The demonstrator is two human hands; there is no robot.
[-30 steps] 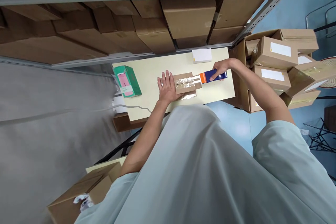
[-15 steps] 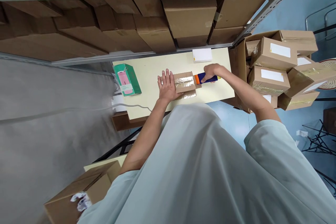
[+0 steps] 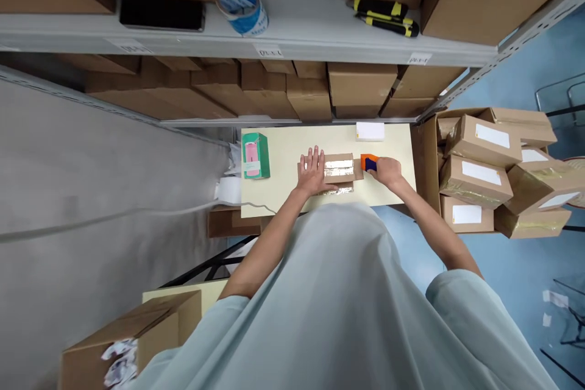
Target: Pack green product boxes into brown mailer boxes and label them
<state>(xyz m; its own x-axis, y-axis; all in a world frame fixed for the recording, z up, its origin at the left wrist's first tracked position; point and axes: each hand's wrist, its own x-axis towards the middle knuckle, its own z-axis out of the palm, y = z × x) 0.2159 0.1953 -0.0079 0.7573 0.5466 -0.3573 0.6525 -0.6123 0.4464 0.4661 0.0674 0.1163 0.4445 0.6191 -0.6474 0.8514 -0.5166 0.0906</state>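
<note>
A small brown cardboard box (image 3: pixel 339 167) with shiny clear tape across its top lies on the pale yellow table (image 3: pixel 287 195). My left hand (image 3: pixel 311 172) lies flat on the box's left end, fingers stretched out. My right hand (image 3: pixel 387 170) is closed around a blue and orange tape dispenser (image 3: pixel 368 163), which sits right at the box's right end.
A green box with a pink picture (image 3: pixel 255 155) and a white box (image 3: pixel 370 131) lie on the table. Taped parcels with white labels (image 3: pixel 484 164) are piled to the right. The shelf above holds a tape roll (image 3: pixel 242 7), a black phone (image 3: pixel 162 12) and yellow-black tools (image 3: pixel 384 15).
My right hand has brought the tape dispenser left, from well off the box to against its right end. My view has tilted up, showing the upper shelf. My left hand stayed on the box.
</note>
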